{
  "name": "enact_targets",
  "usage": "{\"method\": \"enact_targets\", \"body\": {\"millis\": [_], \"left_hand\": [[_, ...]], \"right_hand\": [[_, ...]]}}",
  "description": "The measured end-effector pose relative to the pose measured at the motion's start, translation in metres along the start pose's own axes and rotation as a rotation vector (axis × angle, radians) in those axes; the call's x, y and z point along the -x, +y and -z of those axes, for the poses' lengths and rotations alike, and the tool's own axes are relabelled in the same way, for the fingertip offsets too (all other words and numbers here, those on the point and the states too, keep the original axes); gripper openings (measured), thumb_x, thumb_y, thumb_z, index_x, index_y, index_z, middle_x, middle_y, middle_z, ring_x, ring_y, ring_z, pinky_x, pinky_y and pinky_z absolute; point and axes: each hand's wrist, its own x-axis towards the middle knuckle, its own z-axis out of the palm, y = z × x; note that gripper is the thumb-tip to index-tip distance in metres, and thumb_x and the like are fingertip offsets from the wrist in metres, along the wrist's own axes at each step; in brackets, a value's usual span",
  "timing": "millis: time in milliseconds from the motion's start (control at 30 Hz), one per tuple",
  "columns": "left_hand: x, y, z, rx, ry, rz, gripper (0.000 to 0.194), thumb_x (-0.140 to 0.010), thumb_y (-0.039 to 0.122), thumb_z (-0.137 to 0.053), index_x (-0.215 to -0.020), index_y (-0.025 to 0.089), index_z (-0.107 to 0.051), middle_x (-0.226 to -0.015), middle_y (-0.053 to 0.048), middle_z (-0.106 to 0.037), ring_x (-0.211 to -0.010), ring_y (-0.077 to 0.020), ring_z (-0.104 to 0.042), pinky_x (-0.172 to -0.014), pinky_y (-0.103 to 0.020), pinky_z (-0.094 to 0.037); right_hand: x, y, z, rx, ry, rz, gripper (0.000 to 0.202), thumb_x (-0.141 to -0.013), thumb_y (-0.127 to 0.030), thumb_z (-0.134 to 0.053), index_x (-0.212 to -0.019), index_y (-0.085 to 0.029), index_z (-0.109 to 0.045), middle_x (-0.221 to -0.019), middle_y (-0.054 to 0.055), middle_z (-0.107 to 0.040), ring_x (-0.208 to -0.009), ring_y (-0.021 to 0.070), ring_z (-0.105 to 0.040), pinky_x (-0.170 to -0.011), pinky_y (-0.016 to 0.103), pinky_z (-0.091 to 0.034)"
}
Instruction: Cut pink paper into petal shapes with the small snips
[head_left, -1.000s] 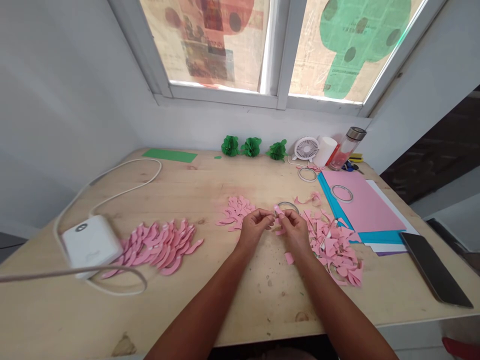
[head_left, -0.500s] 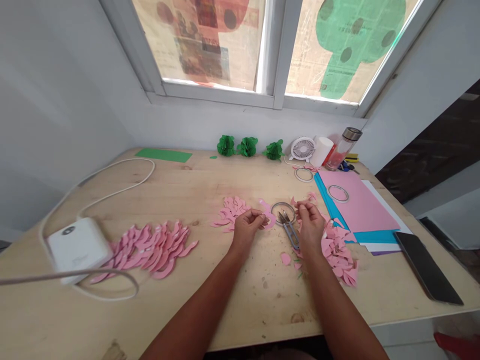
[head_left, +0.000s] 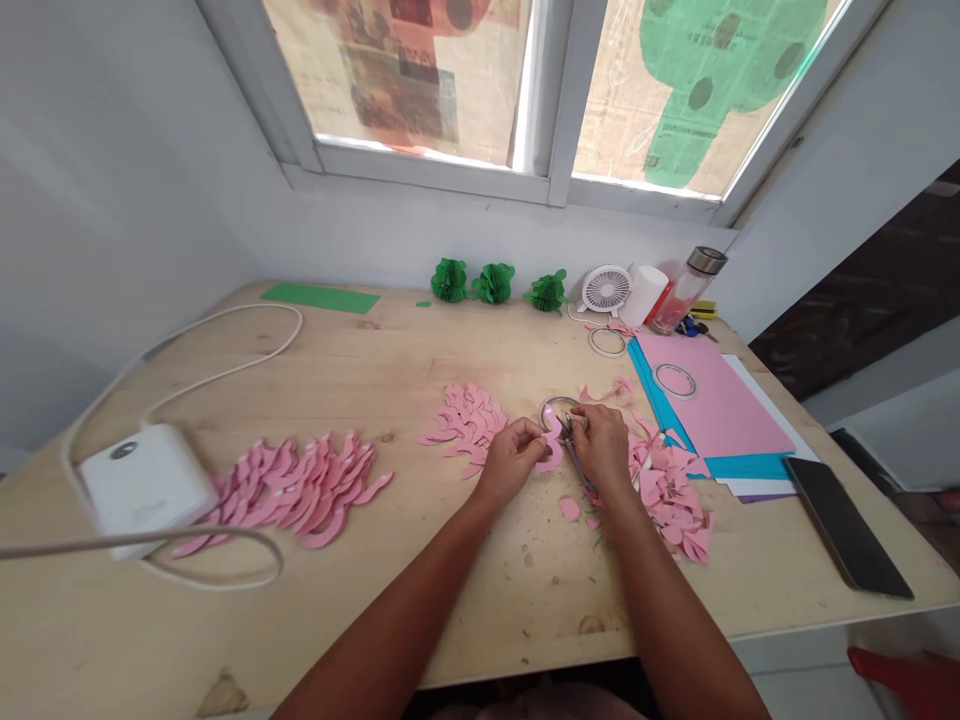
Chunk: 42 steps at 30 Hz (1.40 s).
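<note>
My left hand (head_left: 514, 462) is closed in a pinch on a curvy pink paper strip (head_left: 552, 450), which stands upright from the fingertips with a shiny patch at its top. My right hand (head_left: 602, 440) is closed just to the right of the strip. Whatever its fingertips hold is too small to make out. Under and beside that hand lie grey thread snips (head_left: 576, 466), partly hidden, and a roll of tape (head_left: 551, 408). Left of my left hand is a small pile of pink cut strips (head_left: 466, 420). Pink paper scraps (head_left: 675, 500) are heaped right of my right hand.
A larger row of pink strips (head_left: 300, 490) and a white power bank (head_left: 150, 485) with a cable lie left. Green paper balls (head_left: 493, 284), a small fan (head_left: 606, 290) and a bottle (head_left: 690, 290) stand along the wall. Paper sheets (head_left: 739, 410) and a phone (head_left: 847, 525) lie right.
My right hand has moved left over the snips, close to the pink strip. My left hand has shifted slightly right, and the strip is now turned more upright.
</note>
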Motion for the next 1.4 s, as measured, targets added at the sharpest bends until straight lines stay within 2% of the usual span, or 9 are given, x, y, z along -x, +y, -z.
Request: {"method": "enact_targets", "body": {"millis": [167,333,433,700,1033,1400], "left_hand": [[0.002,0.000,-0.002,-0.009,-0.064,-0.025,0.011,-0.065,0.023,-0.058,-0.065,0.016,-0.050,-0.084,-0.002,-0.060,-0.058,-0.0084,-0.055,-0.058,-0.023,-0.046],[0.003,-0.003,-0.005,-0.067,-0.124,-0.036,0.007,-0.068,0.022,-0.054,-0.069,0.017,-0.049,-0.062,0.002,-0.054,-0.056,-0.0096,-0.052,-0.057,-0.022,-0.043],[0.004,-0.004,-0.005,-0.063,-0.123,-0.015,0.007,-0.068,0.021,-0.053,-0.071,0.017,-0.048,-0.057,0.004,-0.052,-0.054,-0.0094,-0.050,-0.055,-0.022,-0.041],[0.006,-0.008,-0.004,-0.121,-0.153,0.007,0.010,-0.072,0.027,-0.052,-0.076,0.018,-0.048,-0.061,0.003,-0.052,-0.054,-0.0091,-0.048,-0.047,-0.019,-0.037],[0.004,-0.012,-0.004,-0.095,-0.119,0.045,0.013,-0.072,0.029,-0.053,-0.077,0.018,-0.049,-0.065,0.002,-0.052,-0.057,-0.0106,-0.050,-0.044,-0.019,-0.042],[0.005,-0.012,-0.004,-0.120,-0.151,0.011,0.015,-0.075,0.032,-0.052,-0.077,0.019,-0.045,-0.065,0.002,-0.051,-0.059,-0.0113,-0.051,-0.044,-0.019,-0.041]], "right_hand": [[0.002,-0.005,-0.001,0.100,-0.082,-0.031,0.022,-0.081,-0.019,-0.049,-0.096,-0.020,-0.064,-0.094,0.008,-0.065,-0.096,0.0239,-0.047,-0.081,0.035,-0.030],[0.002,-0.007,0.000,0.134,-0.107,-0.071,0.020,-0.082,-0.019,-0.049,-0.096,-0.020,-0.064,-0.093,0.006,-0.066,-0.096,0.0225,-0.047,-0.080,0.033,-0.029],[0.002,-0.007,-0.001,0.139,-0.110,-0.079,0.019,-0.081,-0.019,-0.051,-0.094,-0.020,-0.064,-0.093,0.006,-0.066,-0.095,0.0226,-0.047,-0.078,0.033,-0.028],[0.003,-0.009,-0.001,0.111,-0.107,-0.088,0.018,-0.080,-0.018,-0.052,-0.092,-0.020,-0.064,-0.091,0.006,-0.065,-0.094,0.0221,-0.047,-0.079,0.033,-0.028],[0.006,-0.010,-0.004,0.048,-0.038,-0.124,0.017,-0.077,-0.016,-0.051,-0.088,-0.020,-0.064,-0.090,0.005,-0.066,-0.093,0.0218,-0.048,-0.079,0.032,-0.030],[0.008,-0.009,-0.008,0.024,-0.005,-0.150,0.019,-0.075,-0.012,-0.049,-0.085,-0.020,-0.063,-0.089,0.004,-0.066,-0.091,0.0216,-0.047,-0.079,0.033,-0.029]]}}
